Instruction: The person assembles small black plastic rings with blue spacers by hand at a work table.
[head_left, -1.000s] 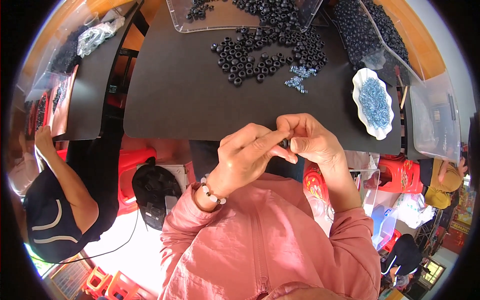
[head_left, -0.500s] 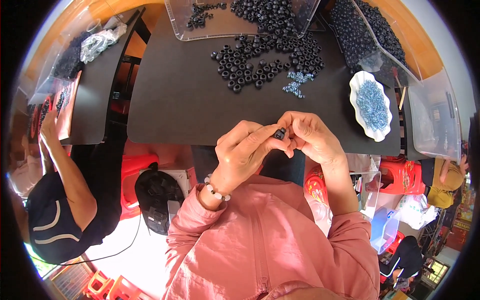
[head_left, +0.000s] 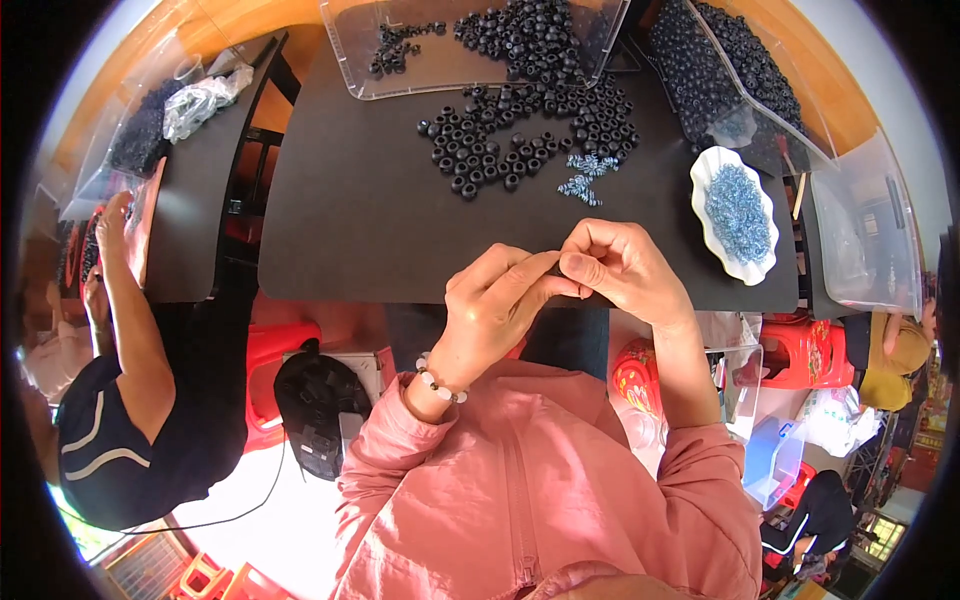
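Head cam: L hand [head_left: 495, 305] & R hand [head_left: 637, 275] meet at fingertips; what's btwn is hidden, can't tell if anything's held. Blk beads [head_left: 605, 127] on table [head_left: 350, 205] beyond grip, blue pcs [head_left: 579, 188] nearer it, white dish [head_left: 749, 271] w/ blue bits [head_left: 738, 212] R of grip. Clear bin [head_left: 440, 72] past beads cut off up top.

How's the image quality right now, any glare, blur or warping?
Head view: the floor at lower left is blown out white; the left hand and right hand look fairly sharp, though anything between them is hidden; the corners fall to black, and the side table bows along its edge.
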